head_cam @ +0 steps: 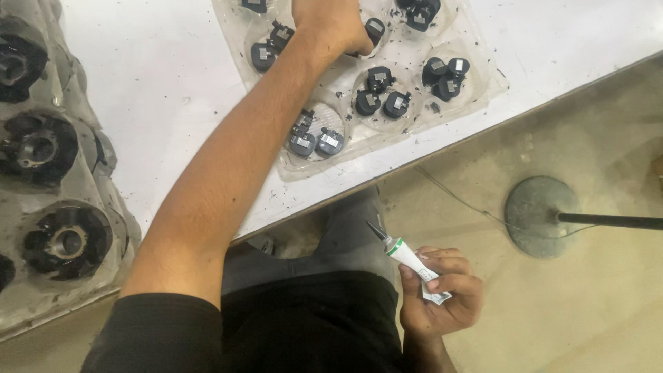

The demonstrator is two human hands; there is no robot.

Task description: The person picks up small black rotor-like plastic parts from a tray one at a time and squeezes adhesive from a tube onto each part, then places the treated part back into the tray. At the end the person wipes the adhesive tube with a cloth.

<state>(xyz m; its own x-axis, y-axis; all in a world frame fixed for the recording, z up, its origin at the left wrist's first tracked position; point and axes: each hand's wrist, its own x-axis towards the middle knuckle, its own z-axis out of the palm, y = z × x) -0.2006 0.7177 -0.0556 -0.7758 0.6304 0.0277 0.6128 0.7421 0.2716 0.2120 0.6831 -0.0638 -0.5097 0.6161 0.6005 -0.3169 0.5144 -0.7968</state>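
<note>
Right hand (442, 293) fingers clamp a white tube (414, 266), nozzle pointing up-left; left hand (331, 24) seemingly closed.

A white worktable (159, 103) runs across the upper part of the view, its surface flecked with dark crumbs near the front edge. At the far left lies a second clear plastic tray (103, 207), holding large round black parts (65, 242) (each with a hollow centre) in its pockets. Below the table edge spreads a dusty tan floor (587, 311). On it sits a round grey metal base (539, 214), from which a dark rod (611, 221) runs off to the right.
</note>
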